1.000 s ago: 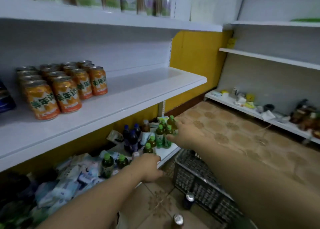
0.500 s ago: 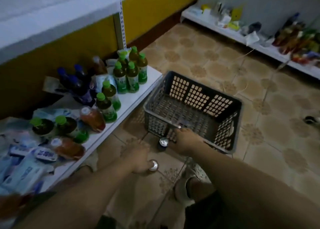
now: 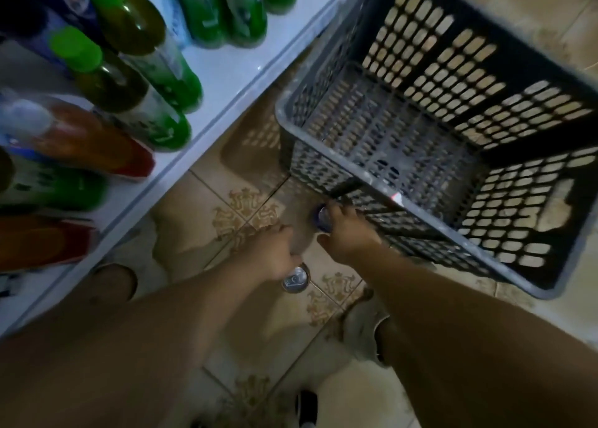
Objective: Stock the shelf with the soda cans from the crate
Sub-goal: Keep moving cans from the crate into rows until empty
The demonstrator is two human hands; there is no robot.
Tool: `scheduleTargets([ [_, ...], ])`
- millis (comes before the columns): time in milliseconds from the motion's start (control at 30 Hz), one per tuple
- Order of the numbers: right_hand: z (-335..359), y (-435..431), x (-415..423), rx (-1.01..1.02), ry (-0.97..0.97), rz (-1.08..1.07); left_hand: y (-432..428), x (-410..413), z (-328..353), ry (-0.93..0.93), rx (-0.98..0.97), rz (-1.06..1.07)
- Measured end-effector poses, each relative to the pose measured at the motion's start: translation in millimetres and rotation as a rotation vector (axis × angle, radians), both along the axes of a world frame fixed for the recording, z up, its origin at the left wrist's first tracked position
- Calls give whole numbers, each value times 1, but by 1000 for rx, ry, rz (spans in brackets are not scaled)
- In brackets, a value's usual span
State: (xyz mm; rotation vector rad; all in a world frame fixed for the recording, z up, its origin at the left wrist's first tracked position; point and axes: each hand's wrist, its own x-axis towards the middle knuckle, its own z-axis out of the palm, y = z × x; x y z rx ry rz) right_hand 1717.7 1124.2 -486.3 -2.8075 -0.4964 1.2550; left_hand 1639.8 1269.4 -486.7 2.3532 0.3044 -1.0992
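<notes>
Dim room, tiled floor (image 3: 207, 197) in beige with ornate brown motifs at the tile corners. Left: low white shelf (image 3: 226, 71) running from near left to far centre, crowded with green-capped bottles (image 3: 136, 81) and, nearer, red-labelled bottles (image 3: 90, 139) lying on their sides. Right and far: grey perforated plastic crate (image 3: 430, 130) standing on the floor, just beside the shelf edge, nothing visible inside. Two soda cans upright on the tiles just outside the crate's near wall. Left hand (image 3: 275, 256) curled down over the silver-topped can (image 3: 295, 280), fingers wrapped around its far side. Right hand (image 3: 346, 233) closed around the blue can (image 3: 322, 217), right against the crate wall; only a sliver of the top showing. Near bottom: a dark shoe tip (image 3: 307, 408).
</notes>
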Motion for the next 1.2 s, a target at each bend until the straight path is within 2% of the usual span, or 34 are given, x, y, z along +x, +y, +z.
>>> scheduleTargets([
  [200,-47,5,1,-28,3,-56,-9,4,-38,69,-90,128],
  [367,-12,6,-8,101,-24,-66,2,-3,-20,31,-117,177],
  [567,96,18,-32,316,-109,-166,19,-16,66,-129,-240,282],
  [833,269,45,-70,670,-254,-305,42,-65,233,-449,-421,473],
  [967,354,64,-95,872,-279,-327,51,-92,309,-661,-436,539],
  [1200,487,106,-155,1222,-227,-318,72,-156,429,-940,-556,774],
])
